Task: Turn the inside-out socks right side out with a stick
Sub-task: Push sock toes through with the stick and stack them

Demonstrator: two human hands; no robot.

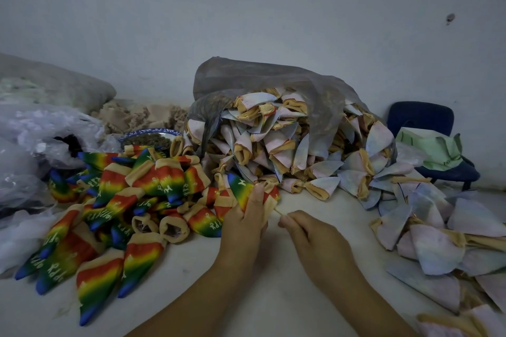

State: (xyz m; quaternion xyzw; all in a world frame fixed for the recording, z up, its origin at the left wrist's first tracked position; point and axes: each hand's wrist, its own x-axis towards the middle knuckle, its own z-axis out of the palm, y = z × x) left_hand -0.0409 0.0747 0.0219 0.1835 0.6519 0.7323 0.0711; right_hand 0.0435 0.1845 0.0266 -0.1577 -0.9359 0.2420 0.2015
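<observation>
Rainbow sock (242,190) sits in your left grip (246,223), fingers curled round it just above the white counter (246,295), at the edge of the heap of turned rainbow socks (123,200). Your right grip (309,238) pinches the thin stick (277,211), whose far end meets the sock's beige cuff. Behind, a grey plastic bag (273,76) spills pale inside-out socks (273,145) onto the counter.

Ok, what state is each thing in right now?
left hand: grips the held sock.
held sock: rainbow side out, stick in its cuff.
right hand: pinches the stick.
rainbow pile: right side out, heaped.
grey bag: open, slumped.
pale socks: inside out, spilling from it.
</observation>
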